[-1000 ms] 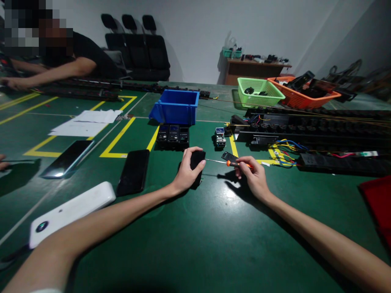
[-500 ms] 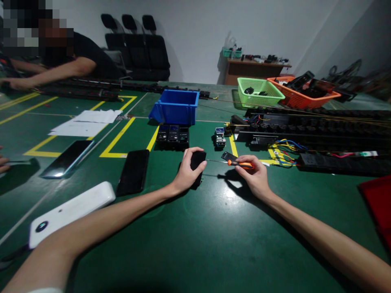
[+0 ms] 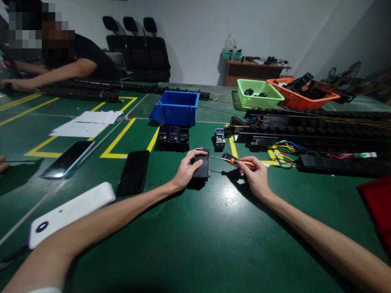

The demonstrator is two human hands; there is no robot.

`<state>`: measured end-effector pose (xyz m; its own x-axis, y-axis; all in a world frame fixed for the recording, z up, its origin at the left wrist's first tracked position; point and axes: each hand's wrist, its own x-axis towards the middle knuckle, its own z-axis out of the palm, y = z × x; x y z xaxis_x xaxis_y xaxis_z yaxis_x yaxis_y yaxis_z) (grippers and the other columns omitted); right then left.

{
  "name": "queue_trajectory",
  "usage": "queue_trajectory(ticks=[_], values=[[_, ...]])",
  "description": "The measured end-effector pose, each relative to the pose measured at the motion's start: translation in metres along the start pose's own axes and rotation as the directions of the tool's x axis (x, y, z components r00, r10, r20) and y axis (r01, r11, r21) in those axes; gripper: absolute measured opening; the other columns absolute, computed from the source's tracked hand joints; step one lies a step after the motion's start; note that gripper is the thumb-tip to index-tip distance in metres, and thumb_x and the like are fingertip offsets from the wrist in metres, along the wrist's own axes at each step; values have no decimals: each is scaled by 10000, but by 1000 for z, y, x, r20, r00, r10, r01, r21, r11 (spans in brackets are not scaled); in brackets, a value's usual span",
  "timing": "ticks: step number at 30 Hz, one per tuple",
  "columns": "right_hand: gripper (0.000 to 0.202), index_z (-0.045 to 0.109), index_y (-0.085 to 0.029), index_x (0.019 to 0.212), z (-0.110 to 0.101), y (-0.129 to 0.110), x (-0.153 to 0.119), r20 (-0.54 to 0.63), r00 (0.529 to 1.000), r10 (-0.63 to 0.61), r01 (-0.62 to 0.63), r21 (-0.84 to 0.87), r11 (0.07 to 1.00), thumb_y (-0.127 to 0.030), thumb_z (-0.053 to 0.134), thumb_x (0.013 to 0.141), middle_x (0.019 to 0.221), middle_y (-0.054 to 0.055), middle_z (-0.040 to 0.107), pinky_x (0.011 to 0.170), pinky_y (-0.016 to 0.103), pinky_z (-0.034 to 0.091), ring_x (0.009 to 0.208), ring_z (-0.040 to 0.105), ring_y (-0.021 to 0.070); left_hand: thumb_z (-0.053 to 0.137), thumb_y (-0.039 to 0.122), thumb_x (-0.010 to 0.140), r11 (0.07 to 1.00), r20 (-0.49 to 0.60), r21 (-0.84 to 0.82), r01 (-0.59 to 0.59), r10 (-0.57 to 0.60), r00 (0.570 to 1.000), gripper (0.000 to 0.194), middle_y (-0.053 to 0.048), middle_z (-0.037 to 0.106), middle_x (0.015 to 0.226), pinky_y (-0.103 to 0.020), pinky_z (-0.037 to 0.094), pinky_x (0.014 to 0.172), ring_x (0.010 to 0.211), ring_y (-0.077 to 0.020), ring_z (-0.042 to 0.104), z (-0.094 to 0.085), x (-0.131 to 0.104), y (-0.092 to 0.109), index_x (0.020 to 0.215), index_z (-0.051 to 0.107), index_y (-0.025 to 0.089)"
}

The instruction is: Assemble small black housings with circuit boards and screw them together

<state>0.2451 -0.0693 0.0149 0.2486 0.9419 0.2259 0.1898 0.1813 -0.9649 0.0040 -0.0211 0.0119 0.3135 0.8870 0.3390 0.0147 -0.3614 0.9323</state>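
My left hand grips a black box-shaped housing just above the green table, thumb on its upper face. In my right hand is a screwdriver with an orange and black handle. Its thin shaft points left, the tip a little to the right of the housing. Behind the shaft lies a flat black piece. Farther back stand a small module with bare circuitry and a group of black modules.
A blue bin stands behind the modules. Left of my hand lie a black phone, a second phone and a white case. Green and orange baskets and long black rails with wires occupy the right. A co-worker is at far left.
My left hand has turned the housing, so more of its broad face shows. The screwdriver's tip has risen slightly, and a gap now shows between it and the housing.
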Motion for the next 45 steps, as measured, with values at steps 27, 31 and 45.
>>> queue_trajectory(ticks=[27,31,45], values=[[261,672,-176,843,-2,4,-1,9,1000,11,-11,6,1000,-417,736,765,618,-25,582,480,201,377,510,469,79,695,426,803,810,66,-505,298,-308,949,457,-128,697,994,-329,577,723,849,-212,707,6,-1,-5,1112,557,119],[262,674,-178,856,-2,3,-3,34,999,15,-15,-12,1000,-416,735,765,619,-25,582,477,206,385,511,481,84,709,424,791,779,60,-545,310,-333,941,495,-137,686,1038,-299,576,631,814,-202,702,5,2,-1,1136,531,117],[212,662,-185,866,-1,-3,-6,91,996,-20,16,42,999,-375,714,788,620,-24,600,473,213,412,490,498,82,682,433,797,752,83,-540,378,-399,913,429,-79,688,805,-286,557,610,664,-175,685,5,1,14,1037,537,108]])
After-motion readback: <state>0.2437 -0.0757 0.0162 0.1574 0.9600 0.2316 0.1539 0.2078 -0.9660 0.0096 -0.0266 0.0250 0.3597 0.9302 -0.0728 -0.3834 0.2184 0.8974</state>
